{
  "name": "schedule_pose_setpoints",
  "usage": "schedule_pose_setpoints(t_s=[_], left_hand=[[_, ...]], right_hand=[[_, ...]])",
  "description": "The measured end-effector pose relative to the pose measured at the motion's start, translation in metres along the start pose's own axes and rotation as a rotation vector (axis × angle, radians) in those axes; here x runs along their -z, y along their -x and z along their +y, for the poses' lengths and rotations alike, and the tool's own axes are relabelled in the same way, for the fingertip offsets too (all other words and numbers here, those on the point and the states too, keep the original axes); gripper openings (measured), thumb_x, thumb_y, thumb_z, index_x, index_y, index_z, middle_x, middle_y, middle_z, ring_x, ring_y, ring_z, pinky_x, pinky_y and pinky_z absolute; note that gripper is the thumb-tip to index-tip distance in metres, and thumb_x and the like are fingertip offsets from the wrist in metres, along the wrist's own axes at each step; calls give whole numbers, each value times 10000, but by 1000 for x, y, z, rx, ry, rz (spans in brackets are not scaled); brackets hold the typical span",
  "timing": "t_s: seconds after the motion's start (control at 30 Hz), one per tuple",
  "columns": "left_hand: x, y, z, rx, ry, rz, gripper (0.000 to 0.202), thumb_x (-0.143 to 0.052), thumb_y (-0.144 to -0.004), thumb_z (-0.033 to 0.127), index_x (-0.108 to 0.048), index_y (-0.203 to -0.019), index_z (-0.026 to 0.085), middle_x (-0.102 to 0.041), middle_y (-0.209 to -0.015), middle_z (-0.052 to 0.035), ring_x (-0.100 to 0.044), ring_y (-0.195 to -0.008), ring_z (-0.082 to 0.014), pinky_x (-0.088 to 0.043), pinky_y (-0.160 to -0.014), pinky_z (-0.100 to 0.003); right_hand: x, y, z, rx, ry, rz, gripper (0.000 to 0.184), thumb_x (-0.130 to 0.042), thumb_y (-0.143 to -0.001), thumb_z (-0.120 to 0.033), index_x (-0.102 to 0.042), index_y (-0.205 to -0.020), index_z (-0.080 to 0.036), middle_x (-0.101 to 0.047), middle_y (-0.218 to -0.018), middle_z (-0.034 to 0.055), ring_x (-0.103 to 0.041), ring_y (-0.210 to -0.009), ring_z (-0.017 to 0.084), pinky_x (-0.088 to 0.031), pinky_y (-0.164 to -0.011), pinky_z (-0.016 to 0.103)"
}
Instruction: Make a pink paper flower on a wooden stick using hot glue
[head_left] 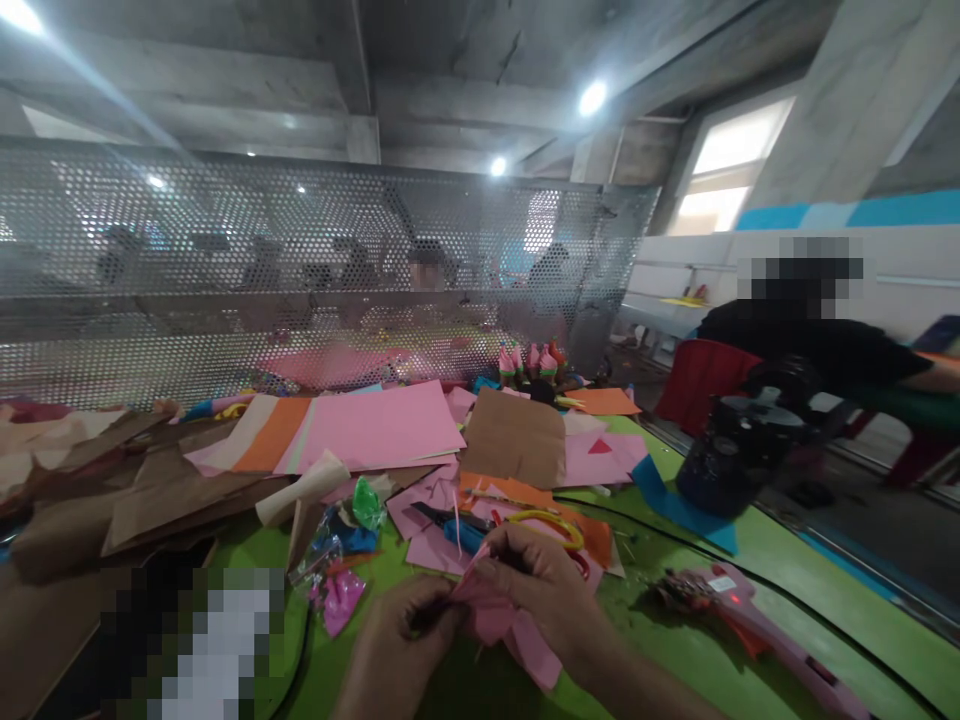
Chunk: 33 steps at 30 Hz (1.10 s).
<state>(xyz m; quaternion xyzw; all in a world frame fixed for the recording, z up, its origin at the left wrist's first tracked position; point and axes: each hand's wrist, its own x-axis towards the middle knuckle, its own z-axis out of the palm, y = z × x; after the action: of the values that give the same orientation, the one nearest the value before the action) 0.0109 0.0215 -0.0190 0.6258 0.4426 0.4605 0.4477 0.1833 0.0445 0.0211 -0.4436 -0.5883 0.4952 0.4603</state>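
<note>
Both my hands meet low in the middle of the view over a green table (pixel 757 560). My left hand (pixel 397 650) is closed, pinching the near edge of a folded pink paper piece (pixel 517 630). My right hand (pixel 540 590) is closed over the same pink paper from above, fingers curled round it. Just beyond my hands lie scissors with yellow and red handles (pixel 551 525) and a blue-handled tool (pixel 461 530) on pink paper scraps.
Pink and orange sheets (pixel 375 425), brown cardboard (pixel 514 435) and brown paper (pixel 165 490) cover the table. A pink glue gun (pixel 742 605) lies right. A dark jar (pixel 731 450) stands at the right edge. A perforated metal screen (pixel 300 270) backs the table. A person in black (pixel 810 340) sits right.
</note>
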Motion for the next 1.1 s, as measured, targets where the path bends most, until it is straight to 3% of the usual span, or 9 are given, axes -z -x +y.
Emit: schedule_pose_setpoints(t_s=[0.37,0.5,0.67,0.77,0.93,1.1], left_hand=[[1,-3,-4,-22,97,40,211,-598,-734,127,-772,-833,192,-725,-776,-25,-640,-758,-199,-465,-694,-250],[3,-7,-9,67,177,100,112,-658,-734,233,-747,-742,166,-692,-671,-10,-616,-666,-179,-455,-619,-233],[7,-9,-9,132,253,220,210,-728,-722,363,-735,-723,153,-693,-678,-15,-620,-681,-179,-482,-645,-245],[7,-8,-10,133,270,222,216,-737,-723,370,-738,-730,154,-713,-686,-22,-629,-675,-177,-488,-636,-240],[4,-9,-14,115,281,181,215,-730,-728,366,-749,-753,154,-725,-699,-29,-656,-710,-195,-505,-658,-252],[1,-10,-19,96,273,234,224,-728,-714,380,-737,-703,156,-699,-650,-18,-644,-665,-187,-506,-641,-257]], right_hand=[[2,-3,10,42,-24,-88,359,-750,-750,-500,-626,-775,-164,-551,-700,-19,-489,-653,134,-352,-597,235],[2,-3,11,90,-48,-121,346,-732,-775,-497,-633,-845,-173,-562,-772,-10,-507,-723,147,-381,-652,246],[0,-1,10,54,48,-111,372,-744,-745,-509,-612,-810,-167,-504,-689,-34,-447,-645,129,-330,-581,231],[-1,-1,11,44,119,-57,343,-761,-732,-459,-582,-726,-167,-473,-624,-50,-409,-592,115,-293,-547,226],[-2,-1,7,68,106,-62,232,-708,-777,-365,-616,-728,-158,-593,-674,-9,-505,-634,143,-374,-599,244],[-1,0,5,85,152,-40,178,-692,-778,-316,-614,-716,-169,-581,-645,-24,-513,-622,141,-381,-577,234]])
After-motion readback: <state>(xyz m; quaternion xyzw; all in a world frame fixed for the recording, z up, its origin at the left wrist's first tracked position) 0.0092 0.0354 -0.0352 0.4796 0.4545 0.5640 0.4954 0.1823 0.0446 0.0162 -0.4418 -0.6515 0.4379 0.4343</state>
